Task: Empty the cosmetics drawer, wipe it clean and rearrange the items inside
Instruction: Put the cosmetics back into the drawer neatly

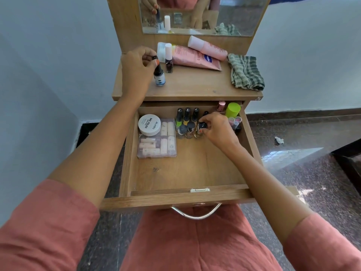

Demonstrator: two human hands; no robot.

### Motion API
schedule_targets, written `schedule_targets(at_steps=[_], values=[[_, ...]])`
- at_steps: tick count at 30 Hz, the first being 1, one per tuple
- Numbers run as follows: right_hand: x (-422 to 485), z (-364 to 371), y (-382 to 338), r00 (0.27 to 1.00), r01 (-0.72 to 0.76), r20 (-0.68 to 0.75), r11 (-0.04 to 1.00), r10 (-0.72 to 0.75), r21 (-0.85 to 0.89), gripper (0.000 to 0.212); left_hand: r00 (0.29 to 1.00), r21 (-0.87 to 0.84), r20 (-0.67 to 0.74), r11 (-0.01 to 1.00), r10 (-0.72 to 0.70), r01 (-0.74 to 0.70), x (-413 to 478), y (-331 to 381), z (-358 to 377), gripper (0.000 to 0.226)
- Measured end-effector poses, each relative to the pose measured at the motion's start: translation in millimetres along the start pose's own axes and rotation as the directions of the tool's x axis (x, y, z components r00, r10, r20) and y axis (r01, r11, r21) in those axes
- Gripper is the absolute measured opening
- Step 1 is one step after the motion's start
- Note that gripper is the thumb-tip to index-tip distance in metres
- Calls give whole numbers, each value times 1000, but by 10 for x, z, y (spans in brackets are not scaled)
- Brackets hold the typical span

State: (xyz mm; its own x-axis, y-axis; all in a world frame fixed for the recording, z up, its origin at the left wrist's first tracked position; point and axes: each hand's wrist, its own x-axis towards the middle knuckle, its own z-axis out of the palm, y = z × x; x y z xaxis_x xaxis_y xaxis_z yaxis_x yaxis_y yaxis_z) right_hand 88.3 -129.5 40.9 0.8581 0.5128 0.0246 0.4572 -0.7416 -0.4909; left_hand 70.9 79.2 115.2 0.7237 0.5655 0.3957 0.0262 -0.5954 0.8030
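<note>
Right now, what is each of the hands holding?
Left hand: pinches the black-capped, blue-labelled bottle.
Right hand: grips a black-capped clear bottle in the drawer.

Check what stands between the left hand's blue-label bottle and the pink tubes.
A dark nail polish bottle with a white cap, upright, seen in the head view.

Open drawer (195,169) below a tabletop (195,85). Left hand (136,69) pinches the cap of a blue-labelled bottle (159,76) standing on the tabletop; right hand (216,128) grips a dark-capped bottle (201,130), apparently nail polish, inside the drawer.
</note>
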Motion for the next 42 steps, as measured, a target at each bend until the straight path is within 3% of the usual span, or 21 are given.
schedule_targets(at_steps=[16, 20, 23, 30, 35, 42], values=[[50, 84, -27, 1000, -1, -29, 998, 2, 57, 38, 999, -7, 24, 1000, 25, -24, -120, 103, 5, 20], [44, 9, -38, 998, -2, -55, 991, 9, 134, 43, 999, -20, 30, 999, 39, -38, -159, 155, 8, 20], [54, -166, -120, 992, 1, -126, 975, 28, 220, 34, 997, -48, 45, 997, 59, -57, -197, 222, 19, 19], [21, -586, -306, 958, 108, -286, 922, 3, 372, 25, 982, -88, 163, 993, 98, -84, -404, 437, 110, 17], [8, -681, -356, 961, 145, -273, 919, -42, 368, 31, 956, -115, 263, 988, 132, -105, -615, 559, 235, 16], [-67, -657, -211, 971, 94, -237, 949, -21, 301, 18, 932, -149, 349, 988, 100, -51, -822, 536, 440, 20]])
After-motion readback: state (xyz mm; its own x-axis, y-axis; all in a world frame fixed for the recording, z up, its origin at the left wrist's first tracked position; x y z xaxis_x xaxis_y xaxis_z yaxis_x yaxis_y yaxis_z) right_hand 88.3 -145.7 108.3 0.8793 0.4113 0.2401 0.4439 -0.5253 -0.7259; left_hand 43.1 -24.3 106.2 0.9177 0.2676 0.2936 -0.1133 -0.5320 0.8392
